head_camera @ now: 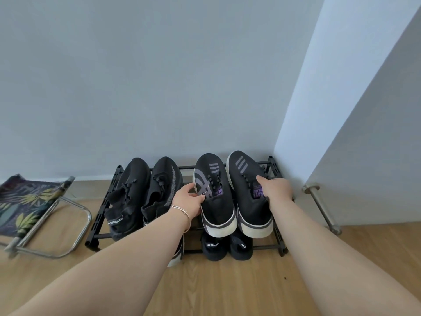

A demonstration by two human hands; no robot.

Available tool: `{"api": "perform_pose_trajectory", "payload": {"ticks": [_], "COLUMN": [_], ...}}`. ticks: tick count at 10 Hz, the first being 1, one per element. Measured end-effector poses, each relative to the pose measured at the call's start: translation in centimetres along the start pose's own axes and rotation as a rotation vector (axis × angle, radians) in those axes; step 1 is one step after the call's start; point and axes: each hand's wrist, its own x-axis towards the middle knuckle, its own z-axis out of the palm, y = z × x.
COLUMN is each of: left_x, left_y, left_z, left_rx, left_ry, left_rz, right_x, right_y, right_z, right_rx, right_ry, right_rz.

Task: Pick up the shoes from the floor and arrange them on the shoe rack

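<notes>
Left hand (190, 200) gripping left white-soled sneaker (214, 195), right hand (276, 188) gripping right sneaker (249, 195), top rack (100, 215) tier

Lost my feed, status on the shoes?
Left hand gripping left white-soled shoe, right hand on its mate. Both on rack top tier, heels overhanging. Nothing blocking.

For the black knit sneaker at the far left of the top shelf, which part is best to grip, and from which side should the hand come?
Grip the far-left sneaker at its heel collar, near the pull tab, coming from the front of the shoe rack. Its heel faces the person and overhangs the front rail, while its toe points at the wall. A second sneaker lies close on its right, so a side approach looks cramped.
</notes>
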Motion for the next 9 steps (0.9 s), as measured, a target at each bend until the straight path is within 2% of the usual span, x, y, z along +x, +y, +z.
{"api": "perform_pose_trajectory", "payload": {"ticks": [1, 4, 7, 8, 9], "left_x": [0.3, 1.9, 1.9, 1.5, 1.0], "left_y": [-0.1, -0.4, 0.3, 0.8, 2.6], "left_z": [0.0, -0.2, -0.1, -0.2, -0.9], "left_rx": [0.015, 0.333, 0.480, 0.539, 0.557], "left_ry": [-0.010, 0.026, -0.023, -0.069, -0.086], "left_rz": [-0.004, 0.106, 0.136, 0.125, 0.126], "right_x": [0.5, 0.3, -0.6, -1.4, -3.7], "right_y": [0.1, -0.7, -1.1, -1.3, -2.5], "right_z": [0.2, 0.5, 1.0, 0.8, -0.2], "right_rx": [-0.010, -0.074, -0.130, -0.140, -0.088], "right_ry": [-0.001, -0.012, -0.012, 0.002, 0.085], "right_rz": [-0.006, -0.025, -0.071, -0.098, -0.128]}}
